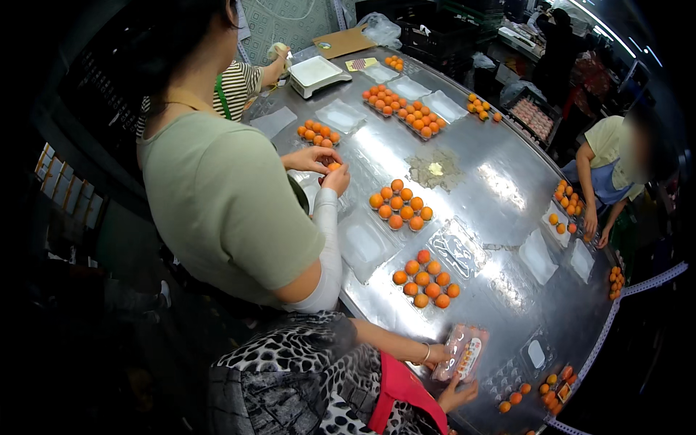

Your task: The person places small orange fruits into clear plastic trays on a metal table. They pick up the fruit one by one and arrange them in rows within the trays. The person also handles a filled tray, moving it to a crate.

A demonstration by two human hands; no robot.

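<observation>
Near the table's front edge, my left hand (436,355), with a bangle at the wrist, grips the left side of a clear plastic fruit pack (457,342). Rounded pinkish-orange fruit shows through its shiny lid, which carries a white and orange label (470,354). My right hand (458,396) is at the pack's near edge, its fingers partly curled against it. Just beyond stands an open tray of orange fruit (428,279). To the right lie an unfilled clear tray (504,380) and loose orange fruit (515,398).
On my left a person in a green shirt (225,196) handles a fruit. Another person (609,156) works across the metal table (493,239). Several fruit trays (401,205), a white scale (317,75), a wet patch (433,170) and more fruit (558,388) are on the tabletop.
</observation>
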